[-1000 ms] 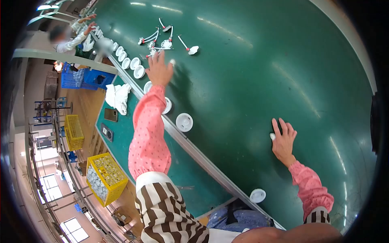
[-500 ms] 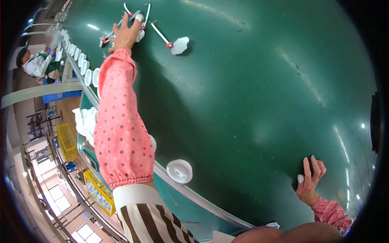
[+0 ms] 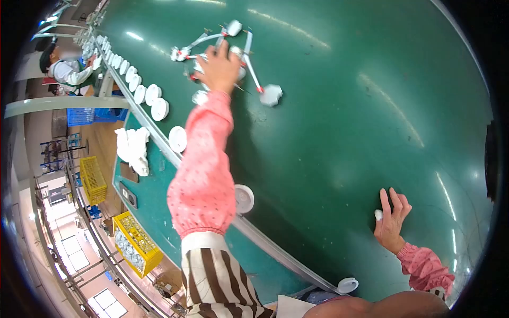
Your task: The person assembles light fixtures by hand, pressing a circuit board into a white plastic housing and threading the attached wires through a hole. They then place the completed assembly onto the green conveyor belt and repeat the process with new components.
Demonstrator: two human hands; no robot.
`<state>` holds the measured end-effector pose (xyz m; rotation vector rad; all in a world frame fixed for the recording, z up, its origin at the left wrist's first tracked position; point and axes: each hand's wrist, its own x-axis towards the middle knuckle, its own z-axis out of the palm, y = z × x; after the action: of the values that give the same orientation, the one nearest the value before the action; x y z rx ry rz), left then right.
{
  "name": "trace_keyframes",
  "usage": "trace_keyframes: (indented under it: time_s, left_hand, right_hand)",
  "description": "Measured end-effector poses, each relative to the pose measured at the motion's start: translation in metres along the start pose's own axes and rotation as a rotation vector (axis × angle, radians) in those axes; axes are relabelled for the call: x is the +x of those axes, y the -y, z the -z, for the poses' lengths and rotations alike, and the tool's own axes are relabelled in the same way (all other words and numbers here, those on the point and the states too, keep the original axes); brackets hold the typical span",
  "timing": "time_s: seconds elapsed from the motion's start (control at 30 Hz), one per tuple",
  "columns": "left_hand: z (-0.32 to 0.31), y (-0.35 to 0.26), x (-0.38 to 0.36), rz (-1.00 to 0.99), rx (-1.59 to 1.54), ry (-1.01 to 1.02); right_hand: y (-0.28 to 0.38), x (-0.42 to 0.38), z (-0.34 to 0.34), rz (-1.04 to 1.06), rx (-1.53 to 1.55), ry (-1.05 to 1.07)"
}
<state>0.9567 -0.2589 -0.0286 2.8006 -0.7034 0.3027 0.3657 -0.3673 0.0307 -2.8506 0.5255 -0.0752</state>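
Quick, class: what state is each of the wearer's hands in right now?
Left hand: fingers spread among the white parts; whether it grips one cannot be told.
Right hand: open at the green table, nothing visibly held.

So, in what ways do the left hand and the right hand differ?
The left hand is stretched out over the white parts; the right hand is nearer the body, away from them. The left hand hides some parts from view; the right hand, loosely curled, lies on or just above the green table. Both have a pink sleeve and something white at the thumb.
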Motion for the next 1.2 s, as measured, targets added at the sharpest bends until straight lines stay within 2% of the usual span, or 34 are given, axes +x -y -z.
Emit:
trace_keyframes:
  time_s: [0.07,0.2,0.37,0.43,0.5,0.53,0.6,0.63,0.67,0.7,0.77,0.83,0.93,1.03,1.2]
  left_hand:
    - [0.018,-0.051,-0.050,-0.013,0.008,0.053]
    - [0.040,-0.151,-0.157,-0.106,-0.177,0.095]
    - [0.086,-0.282,-0.274,-0.127,-0.517,0.314]
    - [0.113,-0.308,-0.305,-0.258,-0.728,0.537]
    - [0.123,-0.310,-0.317,-0.413,-0.905,0.520]
    - [0.148,-0.303,-0.308,-0.449,-0.891,0.499]
    - [0.153,-0.273,-0.285,-0.503,-0.845,0.386]
    - [0.149,-0.258,-0.275,-0.557,-0.705,0.293]
    - [0.135,-0.239,-0.266,-0.566,-0.597,0.217]
    - [0.129,-0.229,-0.258,-0.496,-0.532,0.262]
    - [0.124,-0.236,-0.247,-0.493,-0.405,0.291]
    - [0.115,-0.263,-0.230,-0.545,-0.404,0.319]
    - [0.085,-0.289,-0.228,-0.677,-0.302,0.409]
    - [0.070,-0.279,-0.268,-0.703,-0.367,0.425]
    - [0.091,-0.293,-0.367,-0.729,-0.480,0.351]
  right_hand:
    - [0.001,0.001,0.001,-0.013,0.021,-0.039]
    - [0.001,-0.001,0.001,-0.020,0.052,-0.114]
    - [-0.001,-0.002,0.008,-0.002,0.158,-0.207]
    - [-0.013,-0.020,0.013,0.004,0.265,-0.202]
    - [-0.029,-0.049,0.023,0.000,0.416,-0.159]
    - [-0.035,-0.063,0.035,-0.079,0.473,-0.176]
    - [-0.060,-0.076,0.039,-0.246,0.540,-0.286]
    - [-0.078,-0.080,0.046,-0.321,0.577,-0.339]
    - [-0.091,-0.068,0.056,-0.338,0.542,-0.410]
    - [-0.104,-0.048,0.069,-0.356,0.506,-0.482]
    - [-0.114,0.006,0.081,-0.204,0.333,-0.509]
    - [-0.107,0.057,0.071,-0.284,0.132,-0.311]
    - [-0.113,0.113,0.042,-0.170,-0.136,-0.213]
    - [-0.123,0.092,0.024,-0.122,-0.142,-0.114]
    - [-0.149,-0.033,0.031,-0.116,-0.162,-0.214]
